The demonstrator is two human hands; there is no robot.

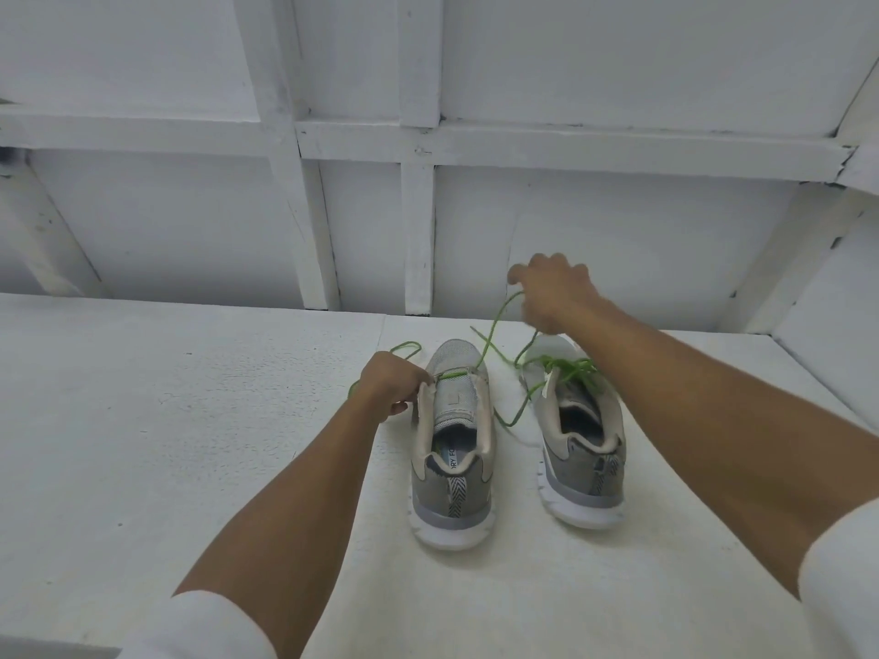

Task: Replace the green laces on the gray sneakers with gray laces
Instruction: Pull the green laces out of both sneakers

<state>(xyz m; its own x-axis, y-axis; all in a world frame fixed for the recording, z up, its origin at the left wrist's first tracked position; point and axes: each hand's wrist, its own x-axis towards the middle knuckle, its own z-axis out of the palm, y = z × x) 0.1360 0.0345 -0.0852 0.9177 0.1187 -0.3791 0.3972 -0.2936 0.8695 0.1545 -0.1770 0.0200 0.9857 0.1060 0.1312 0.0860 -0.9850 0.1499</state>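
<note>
Both gray sneakers are sitting upright on their soles on the white table [142,420], side by side near its middle, heels twd the camera and toes pointing away at the white framed wall [418,135]. Their long axes are running near-to-far, approx parallel, w/ the R sneaker [578,435] angling its toe a little to the left. The L sneaker [452,444] is lying almost unlaced, tongue exposed, w/ the green lace [490,344] crossing only at the front eyelets. The R sneaker's own green lace [566,368] is bunching in a loose tangle over its eyelets, and a slack loop is trailing on the table btwn the two shoes. The L hand [390,387] is reaching in from the lower left, forearm stretched out, knuckles up, fingers curled and pinching the left eyelet edge of the L sneaker near the front. A bit of green lace is looping out beyond this hand, but whether the fingers are also catching it is not clear. The R hand [551,292] is hanging higher and farther out, above the R sneaker's toe, wrist bent down, fingers curled round the green lace - the strand is running taut from the L sneaker's front eyelets up into this grip. White sleeves [200,625] are showing at both upper arms.
</note>
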